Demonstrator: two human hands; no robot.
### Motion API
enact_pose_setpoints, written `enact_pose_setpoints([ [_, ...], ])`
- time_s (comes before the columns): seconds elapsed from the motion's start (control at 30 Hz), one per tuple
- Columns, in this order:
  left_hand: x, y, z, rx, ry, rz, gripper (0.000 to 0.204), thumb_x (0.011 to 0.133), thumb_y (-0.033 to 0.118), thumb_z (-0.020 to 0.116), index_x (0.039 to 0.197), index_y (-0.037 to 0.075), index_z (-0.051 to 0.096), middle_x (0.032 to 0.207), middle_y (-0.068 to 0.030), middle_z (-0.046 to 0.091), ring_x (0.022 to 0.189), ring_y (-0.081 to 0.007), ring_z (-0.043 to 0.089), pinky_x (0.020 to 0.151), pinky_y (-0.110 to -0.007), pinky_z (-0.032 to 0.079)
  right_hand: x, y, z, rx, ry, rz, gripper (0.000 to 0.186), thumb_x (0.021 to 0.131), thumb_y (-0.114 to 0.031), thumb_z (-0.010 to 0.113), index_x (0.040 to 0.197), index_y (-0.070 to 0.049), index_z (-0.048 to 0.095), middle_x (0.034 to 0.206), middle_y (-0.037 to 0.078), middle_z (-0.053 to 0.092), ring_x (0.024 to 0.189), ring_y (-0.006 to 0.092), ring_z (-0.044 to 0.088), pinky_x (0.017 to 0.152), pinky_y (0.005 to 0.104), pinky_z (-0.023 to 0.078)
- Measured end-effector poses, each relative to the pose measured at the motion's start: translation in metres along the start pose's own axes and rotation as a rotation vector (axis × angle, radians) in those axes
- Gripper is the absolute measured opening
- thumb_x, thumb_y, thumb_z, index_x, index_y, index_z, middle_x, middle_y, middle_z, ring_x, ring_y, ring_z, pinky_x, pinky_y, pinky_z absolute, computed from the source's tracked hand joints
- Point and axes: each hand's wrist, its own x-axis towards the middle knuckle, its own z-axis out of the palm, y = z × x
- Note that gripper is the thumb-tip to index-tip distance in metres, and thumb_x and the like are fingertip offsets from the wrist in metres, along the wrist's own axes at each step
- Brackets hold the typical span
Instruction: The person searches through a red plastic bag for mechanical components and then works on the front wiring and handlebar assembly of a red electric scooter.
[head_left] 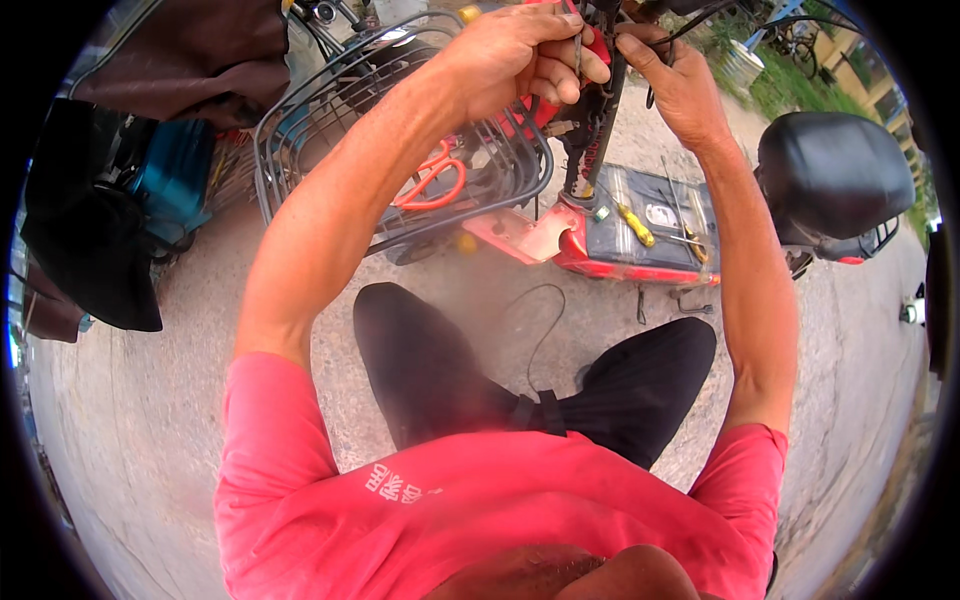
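Left hand (520,55) and right hand (680,85) pinch black cables (600,120) at 12 o'clock; wire basket (300,130) at 10 o'clock.

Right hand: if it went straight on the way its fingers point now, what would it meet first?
The right hand points leftward toward the left hand. It would probably first meet the bundle of black cables along the scooter's steering column between them, which its fingertips already seem to touch; depth is unclear.
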Motion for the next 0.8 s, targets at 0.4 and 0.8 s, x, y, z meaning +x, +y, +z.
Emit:
enact_pose_setpoints([
  [0.4,-0.018,0.029,-0.021,0.299,0.076,-0.078,0.018,0.100,0.019,0.051,0.093,0.005,0.060,0.081,-0.0078,0.068,0.061,-0.0165,0.064,0.056,-0.028,0.052,-0.102,-0.018,0.030,-0.184,0.563,0.021,0.046,0.082,-0.022,0.075,0.121,-0.003,0.061,0.117,0.010,0.064,0.109,0.0185,0.059,0.093,0.0336,0.046],
  [0.8,-0.023,-0.001,-0.043,0.253,0.051,0.136,0.022,0.100,0.024,0.055,0.105,0.004,0.062,0.090,-0.0073,0.071,0.068,-0.0114,0.067,0.064,-0.024,0.054,-0.064,-0.065,0.099,0.073,0.196,0.216,0.032,0.089,-0.019,0.068,0.113,0.002,0.062,0.089,0.010,0.069,0.080,0.0145,0.065,0.072,0.0297,0.052],
])
